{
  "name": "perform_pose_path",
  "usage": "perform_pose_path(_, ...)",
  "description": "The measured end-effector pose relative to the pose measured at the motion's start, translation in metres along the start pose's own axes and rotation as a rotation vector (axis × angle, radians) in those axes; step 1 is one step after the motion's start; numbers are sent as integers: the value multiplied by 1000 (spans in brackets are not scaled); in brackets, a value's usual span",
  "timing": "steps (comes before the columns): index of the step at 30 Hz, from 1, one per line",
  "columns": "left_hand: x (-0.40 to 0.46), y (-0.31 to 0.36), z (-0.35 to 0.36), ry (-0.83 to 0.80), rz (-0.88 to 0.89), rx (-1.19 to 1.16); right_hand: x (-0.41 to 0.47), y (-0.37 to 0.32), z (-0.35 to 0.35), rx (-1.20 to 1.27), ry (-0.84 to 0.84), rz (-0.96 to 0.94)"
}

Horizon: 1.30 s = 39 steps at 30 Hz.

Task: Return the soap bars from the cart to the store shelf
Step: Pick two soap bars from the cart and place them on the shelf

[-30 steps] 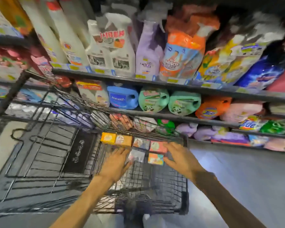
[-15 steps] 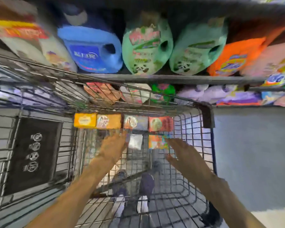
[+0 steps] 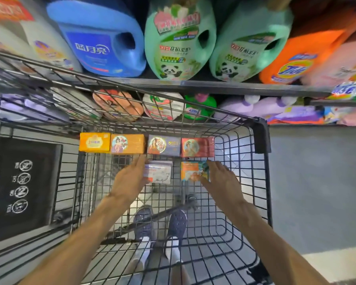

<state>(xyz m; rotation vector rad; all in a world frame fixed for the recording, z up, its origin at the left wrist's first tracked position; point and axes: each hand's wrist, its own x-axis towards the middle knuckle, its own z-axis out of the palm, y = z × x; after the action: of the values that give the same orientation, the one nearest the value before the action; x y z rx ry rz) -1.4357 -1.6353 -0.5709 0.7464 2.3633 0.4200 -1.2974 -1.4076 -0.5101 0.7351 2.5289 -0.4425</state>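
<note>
The left hand (image 3: 130,179) reaches down into the black wire shopping cart (image 3: 261,182) and its fingers lie along the left edge of a white-wrapped soap bar (image 3: 159,171), touching it; whether they have closed round the bar cannot be told. The right hand (image 3: 220,182) has its fingers spread and resting against the right side of an orange-and-teal printed soap bar (image 3: 194,171), which lies just right of the white one on the cart's mesh floor. Farther into the cart from these two, four more bars stand in a row against the cart's far wall: a yellow soap box (image 3: 95,142) at the left end, then an orange box with a round portrait (image 3: 127,144), a grey-blue box with a portrait (image 3: 164,145) and a red-wrapped bar (image 3: 197,147) at the right end. Through the cart floor the person's dark perforated shoes (image 3: 177,225) show. Beyond the cart's far wall runs a grey metal store shelf (image 3: 214,86) carrying a blue detergent jug (image 3: 103,38), two green panda-labelled jugs (image 3: 179,42) and an orange Tide pack (image 3: 294,64).
</note>
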Motion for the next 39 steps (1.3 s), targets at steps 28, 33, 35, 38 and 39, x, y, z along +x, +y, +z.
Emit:
perform_pose_path(28,-31,-13,-6,-113,-87,-203,19,19,21,724,-91,152)
perform_pose_path(33,-43,-11,-25,-98,-32,-278,-2,20,1,703,-72,64)
perform_pose_path(35,-51,-1,-43,-74,8,-278,-15,17,-16,720,-51,28)
perform_pose_path(38,-67,24,-80,-63,53,-358,-38,14,-49,755,-24,-9)
perform_pose_path(39,-73,32,-93,-60,76,-376,-47,14,-61,784,-28,-19)
